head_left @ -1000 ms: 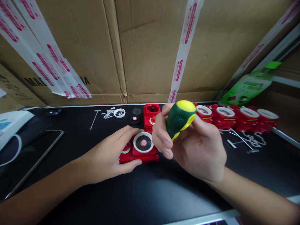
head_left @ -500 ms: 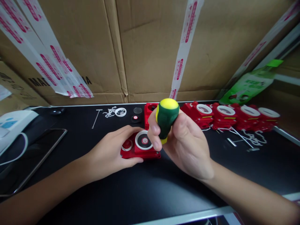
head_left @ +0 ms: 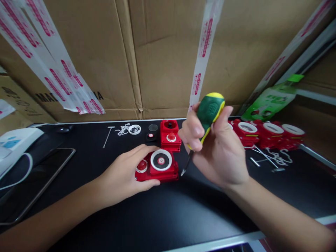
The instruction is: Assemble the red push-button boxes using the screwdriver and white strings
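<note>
My left hand (head_left: 123,176) grips the left end of a red plastic unit (head_left: 157,168) that lies flat on the black table (head_left: 168,217); the unit has a white ring with a black disc on top and a small red button. My right hand (head_left: 217,150) is closed round a green and yellow screwdriver (head_left: 207,115), handle up and tilted right. Its dark shaft runs down-left, and the tip sits at the unit's right edge. A second red unit (head_left: 170,134) stands just behind.
A row of red units with white rings (head_left: 265,131) lines the right rear, with metal pins and white string (head_left: 273,157) before it. A white ring (head_left: 134,129), a pin and small discs lie at the rear. A phone (head_left: 34,178) lies left. Cardboard boxes (head_left: 162,52) wall the back.
My right hand has lifted and tilted the screwdriver to the right, so the shaft now shows with its tip beside the unit. My left hand stays on the unit.
</note>
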Demonstrator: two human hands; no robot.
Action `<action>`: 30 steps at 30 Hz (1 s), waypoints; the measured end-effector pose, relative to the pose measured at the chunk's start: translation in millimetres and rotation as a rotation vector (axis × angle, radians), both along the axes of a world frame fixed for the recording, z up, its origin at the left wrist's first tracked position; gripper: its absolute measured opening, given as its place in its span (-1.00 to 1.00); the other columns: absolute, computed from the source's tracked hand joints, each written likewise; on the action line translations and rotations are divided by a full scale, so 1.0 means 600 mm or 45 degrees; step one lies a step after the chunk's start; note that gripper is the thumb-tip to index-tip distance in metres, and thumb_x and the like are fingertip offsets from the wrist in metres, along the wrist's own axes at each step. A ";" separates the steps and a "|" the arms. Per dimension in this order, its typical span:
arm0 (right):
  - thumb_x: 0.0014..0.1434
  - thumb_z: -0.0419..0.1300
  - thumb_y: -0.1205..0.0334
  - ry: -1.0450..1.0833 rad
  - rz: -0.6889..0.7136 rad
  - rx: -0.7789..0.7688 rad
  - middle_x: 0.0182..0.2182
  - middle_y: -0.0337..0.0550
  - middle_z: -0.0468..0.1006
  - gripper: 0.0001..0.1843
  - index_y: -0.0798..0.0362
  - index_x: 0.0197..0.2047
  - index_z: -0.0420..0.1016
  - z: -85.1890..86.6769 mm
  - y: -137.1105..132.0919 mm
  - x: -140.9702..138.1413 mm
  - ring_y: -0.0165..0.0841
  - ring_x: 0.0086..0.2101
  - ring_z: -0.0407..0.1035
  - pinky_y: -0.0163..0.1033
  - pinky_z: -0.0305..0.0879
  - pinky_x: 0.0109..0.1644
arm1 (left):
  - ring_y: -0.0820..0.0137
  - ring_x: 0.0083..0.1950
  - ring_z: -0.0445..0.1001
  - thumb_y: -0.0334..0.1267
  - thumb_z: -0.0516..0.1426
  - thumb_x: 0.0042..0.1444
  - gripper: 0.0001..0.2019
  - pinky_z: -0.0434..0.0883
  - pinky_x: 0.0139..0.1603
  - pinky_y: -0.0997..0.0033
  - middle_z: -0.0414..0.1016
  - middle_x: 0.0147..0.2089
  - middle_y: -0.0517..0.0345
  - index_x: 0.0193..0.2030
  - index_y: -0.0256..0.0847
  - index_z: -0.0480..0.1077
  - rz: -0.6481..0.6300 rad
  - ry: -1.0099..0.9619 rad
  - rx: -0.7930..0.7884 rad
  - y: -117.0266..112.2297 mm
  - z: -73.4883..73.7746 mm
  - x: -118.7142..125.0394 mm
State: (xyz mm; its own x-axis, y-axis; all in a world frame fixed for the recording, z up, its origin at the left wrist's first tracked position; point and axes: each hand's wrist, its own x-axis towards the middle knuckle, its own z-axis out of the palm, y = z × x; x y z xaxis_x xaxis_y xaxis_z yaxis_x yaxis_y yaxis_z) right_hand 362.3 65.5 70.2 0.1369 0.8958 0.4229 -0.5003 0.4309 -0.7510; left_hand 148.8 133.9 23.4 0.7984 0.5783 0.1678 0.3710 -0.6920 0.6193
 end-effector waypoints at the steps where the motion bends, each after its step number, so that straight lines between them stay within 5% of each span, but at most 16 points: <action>1: 0.44 0.24 -0.14 0.037 -0.030 -0.007 -0.42 -0.31 0.30 -0.67 -0.04 -0.12 0.49 0.004 0.001 0.002 -0.45 -0.51 0.18 -0.30 0.32 -0.39 | 0.15 0.18 0.57 -0.13 0.41 0.17 -0.37 0.54 0.19 0.15 0.50 0.23 0.10 0.32 0.02 0.29 0.001 0.003 -0.006 -0.002 0.001 0.000; 10: 0.29 0.35 0.23 0.286 0.068 -0.189 -0.32 -0.30 0.21 -0.84 -0.06 -0.14 0.43 -0.001 -0.006 -0.002 -0.42 -0.36 0.22 -0.30 0.40 -0.17 | -0.04 0.42 0.32 0.01 0.42 0.15 -0.27 0.37 0.42 -0.11 0.26 0.43 -0.10 0.38 -0.01 0.27 -0.002 -0.158 0.197 -0.024 -0.004 -0.007; 15: 0.25 0.31 0.37 0.250 0.090 -0.118 -0.35 -0.31 0.20 -0.79 -0.04 -0.18 0.35 -0.012 -0.016 -0.016 -0.43 -0.37 0.17 -0.32 0.35 -0.19 | 0.06 0.33 0.36 -0.24 0.34 0.27 -0.87 0.38 0.36 -0.03 0.44 0.18 0.01 -0.07 -0.04 0.54 0.011 -0.504 0.428 -0.031 0.000 -0.009; 21: 0.17 0.33 0.40 0.192 0.006 -0.114 -0.39 -0.32 0.17 -0.76 -0.04 -0.23 0.34 -0.003 -0.020 -0.014 -0.43 -0.41 0.12 -0.30 0.33 -0.25 | 0.16 0.24 0.45 -0.41 0.29 0.32 -0.90 0.44 0.26 0.12 0.51 0.03 0.02 -0.23 -0.16 0.53 -0.064 -0.512 0.498 -0.035 0.000 -0.001; 24: 0.08 0.29 0.46 0.286 -0.240 -0.072 -0.42 -0.34 0.09 -0.76 -0.01 -0.33 0.33 0.016 -0.007 0.017 -0.46 -0.46 0.07 -0.34 0.31 -0.31 | 0.22 0.18 0.51 -0.43 0.25 0.34 -0.86 0.45 0.21 0.20 0.50 -0.09 0.09 -0.27 -0.17 0.51 0.025 -0.526 0.552 -0.006 0.005 -0.008; 27: 0.01 0.24 0.51 0.332 -0.570 0.113 -0.49 -0.35 0.03 -0.71 0.03 -0.51 0.20 0.027 0.013 0.051 -0.48 -0.50 0.00 -0.35 0.26 -0.35 | 0.28 -0.01 0.53 -0.29 0.27 0.34 -0.91 0.46 0.07 0.24 0.47 -0.12 0.11 -0.23 -0.17 0.58 0.406 -0.532 0.590 0.061 0.007 -0.026; 30: -0.03 0.25 0.49 0.327 -0.562 0.111 -0.52 -0.35 0.07 -0.73 0.03 -0.51 0.23 0.022 0.029 0.065 -0.48 -0.52 0.01 -0.36 0.14 -0.42 | 0.35 -0.25 0.44 -0.18 0.26 0.33 -0.85 0.41 -0.20 0.34 0.44 -0.25 0.16 -0.18 -0.14 0.66 0.648 -0.344 0.492 0.136 0.003 -0.044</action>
